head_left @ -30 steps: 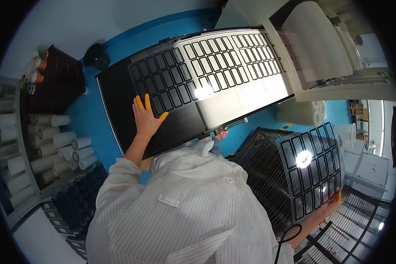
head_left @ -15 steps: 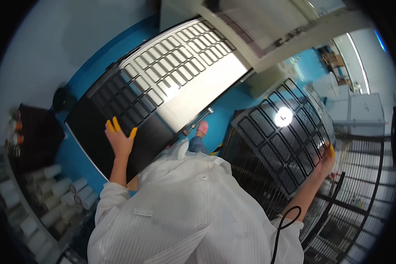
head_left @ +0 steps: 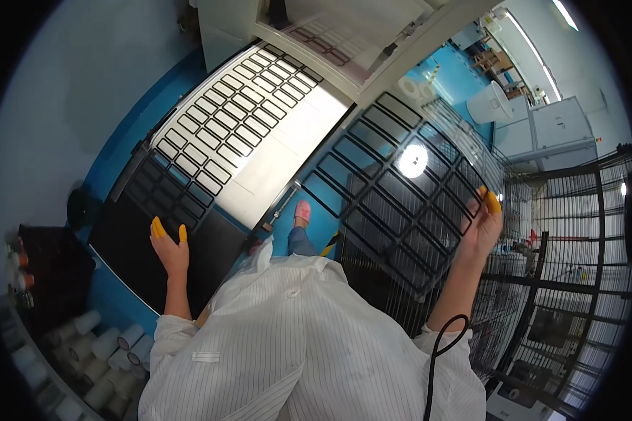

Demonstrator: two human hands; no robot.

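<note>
left hand [head_left: 170,252] flat on glossy black sheet [head_left: 182,203]; right hand [head_left: 481,228] grips clear gridded film [head_left: 400,189].

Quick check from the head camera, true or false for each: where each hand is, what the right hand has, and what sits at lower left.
1. The left hand lies flat on the dark sheet. True.
2. The right hand is empty. False: it grips the edge of a clear sheet printed with black rectangles.
3. Both hands wear yellow fingertip covers. True.
4. White rolls stand at lower left. True.
5. The clear sheet lies flat on the blue table. False: it is held up, tilted, beside the wire rack.
</note>
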